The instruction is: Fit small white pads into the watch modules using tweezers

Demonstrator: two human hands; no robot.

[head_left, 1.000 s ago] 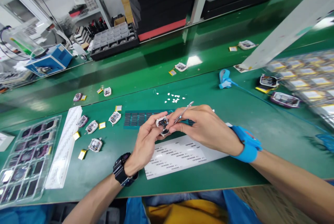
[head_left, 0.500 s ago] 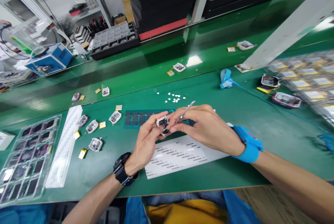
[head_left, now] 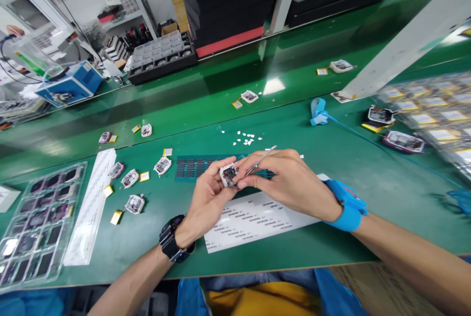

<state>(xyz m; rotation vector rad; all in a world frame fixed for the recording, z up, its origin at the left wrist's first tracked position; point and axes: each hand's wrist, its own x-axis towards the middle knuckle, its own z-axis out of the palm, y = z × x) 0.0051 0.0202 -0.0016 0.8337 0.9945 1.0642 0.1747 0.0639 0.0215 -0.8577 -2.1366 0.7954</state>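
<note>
My left hand [head_left: 210,191] is closed around a small white watch housing [head_left: 228,174] with dark electronics inside, its open side facing up. Metal tweezers [head_left: 260,160] lie in my right hand [head_left: 285,171], pointing up and away to the right. The right fingertips press at the housing's right edge; what they touch there is hidden. Beneath the hands lies a white printed sheet [head_left: 250,223]. Just behind them is a teal sheet with rows of dark strips [head_left: 195,166], partly covered. Small white stickers [head_left: 247,139] are scattered farther back.
Several open housings with batteries [head_left: 135,203] lie to the left, beside a clear tray of watch parts [head_left: 40,218]. On the right are a blue strap with a cord [head_left: 318,111], a slanted white post [head_left: 405,36] and trays of batteries [head_left: 437,110]. A green belt [head_left: 206,95] crosses behind.
The housing in my left hand has tilted slightly, showing more of its inside. Housings on the belt have shifted a little to the left. My right hand still grips the tweezers.
</note>
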